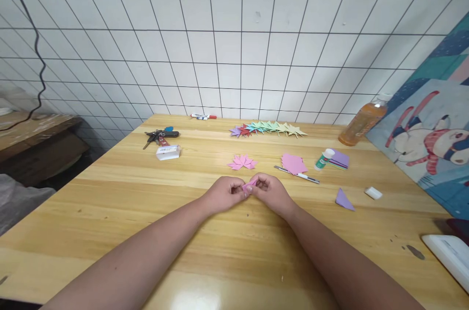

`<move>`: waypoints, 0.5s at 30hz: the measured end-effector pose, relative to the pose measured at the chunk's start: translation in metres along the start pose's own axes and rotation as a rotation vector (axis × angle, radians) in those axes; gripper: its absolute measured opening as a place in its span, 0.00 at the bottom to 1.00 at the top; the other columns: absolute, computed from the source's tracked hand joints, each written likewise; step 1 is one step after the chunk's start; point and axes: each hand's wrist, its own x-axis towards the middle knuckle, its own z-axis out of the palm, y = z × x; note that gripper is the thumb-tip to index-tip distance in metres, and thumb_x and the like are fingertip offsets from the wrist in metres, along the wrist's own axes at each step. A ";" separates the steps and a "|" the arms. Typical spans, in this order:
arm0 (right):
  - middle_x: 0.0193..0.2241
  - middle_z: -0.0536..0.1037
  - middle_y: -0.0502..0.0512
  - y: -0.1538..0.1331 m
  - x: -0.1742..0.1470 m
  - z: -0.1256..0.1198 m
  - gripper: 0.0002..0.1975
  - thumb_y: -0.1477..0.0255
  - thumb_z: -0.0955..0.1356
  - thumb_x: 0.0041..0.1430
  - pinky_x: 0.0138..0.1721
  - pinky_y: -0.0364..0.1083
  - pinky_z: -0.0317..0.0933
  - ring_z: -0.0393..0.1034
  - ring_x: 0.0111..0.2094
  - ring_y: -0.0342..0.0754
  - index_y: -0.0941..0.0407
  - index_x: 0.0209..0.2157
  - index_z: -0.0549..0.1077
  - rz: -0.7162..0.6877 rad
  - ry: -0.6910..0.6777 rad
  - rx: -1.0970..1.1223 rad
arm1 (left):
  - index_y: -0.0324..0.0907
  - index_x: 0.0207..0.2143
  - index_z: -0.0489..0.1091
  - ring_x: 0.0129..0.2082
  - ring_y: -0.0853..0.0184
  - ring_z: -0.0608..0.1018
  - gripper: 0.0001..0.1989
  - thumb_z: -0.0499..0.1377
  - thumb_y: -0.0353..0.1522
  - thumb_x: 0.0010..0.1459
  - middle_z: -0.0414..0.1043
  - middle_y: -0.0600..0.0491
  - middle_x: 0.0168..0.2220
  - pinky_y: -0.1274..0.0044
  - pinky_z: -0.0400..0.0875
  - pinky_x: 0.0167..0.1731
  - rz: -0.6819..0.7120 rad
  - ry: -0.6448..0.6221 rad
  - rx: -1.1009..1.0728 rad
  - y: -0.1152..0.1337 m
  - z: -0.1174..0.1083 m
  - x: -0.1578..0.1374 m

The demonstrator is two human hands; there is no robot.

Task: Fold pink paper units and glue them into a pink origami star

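Both of my hands meet above the middle of the table, pinching one small folded piece of pink paper point(249, 185). My left hand point(225, 194) grips its left side between thumb and fingers. On the other side my right hand point(271, 194) has its thumb pressed on the paper near the left thumb. Just beyond the hands lies a pink folded-paper fan of points point(242, 162). To its right is a stack of pink paper sheets point(293, 164), with a slim pen-like craft knife point(297, 174) along its near edge.
Farther back lies a row of multicoloured paper leaves point(269, 128). On the right are a glue stick point(324, 159), purple paper point(339, 158), a purple triangle point(344, 199), an eraser point(373, 193) and a tilted-looking bottle point(363, 122). Keys point(160, 136), a small box point(168, 152) and markers point(203, 116) lie left.
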 end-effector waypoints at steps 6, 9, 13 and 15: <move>0.24 0.71 0.48 0.005 0.000 -0.001 0.08 0.67 0.69 0.47 0.29 0.41 0.59 0.63 0.25 0.41 0.57 0.27 0.70 -0.004 -0.042 -0.083 | 0.38 0.20 0.64 0.19 0.76 0.57 0.15 0.53 0.39 0.55 0.54 0.60 0.17 0.83 0.50 0.19 0.016 -0.011 0.113 -0.001 0.001 -0.001; 0.24 0.72 0.48 0.007 -0.001 -0.001 0.08 0.67 0.69 0.47 0.28 0.40 0.59 0.64 0.25 0.41 0.57 0.27 0.70 -0.009 -0.042 -0.160 | 0.38 0.20 0.65 0.19 0.75 0.60 0.14 0.54 0.37 0.54 0.58 0.59 0.17 0.83 0.51 0.19 0.015 0.003 0.157 -0.003 0.003 -0.002; 0.23 0.72 0.48 0.006 -0.003 -0.001 0.07 0.68 0.68 0.48 0.25 0.39 0.57 0.63 0.24 0.41 0.56 0.28 0.71 -0.017 -0.036 -0.229 | 0.38 0.21 0.68 0.20 0.74 0.64 0.11 0.55 0.35 0.52 0.64 0.58 0.18 0.83 0.53 0.19 0.018 0.007 0.185 -0.005 0.003 -0.003; 0.23 0.73 0.48 0.004 -0.004 0.000 0.06 0.68 0.68 0.48 0.24 0.39 0.56 0.63 0.23 0.41 0.56 0.27 0.71 -0.014 -0.040 -0.244 | 0.39 0.21 0.69 0.19 0.74 0.64 0.11 0.55 0.35 0.51 0.65 0.57 0.18 0.83 0.53 0.19 0.021 0.011 0.196 -0.004 0.003 -0.004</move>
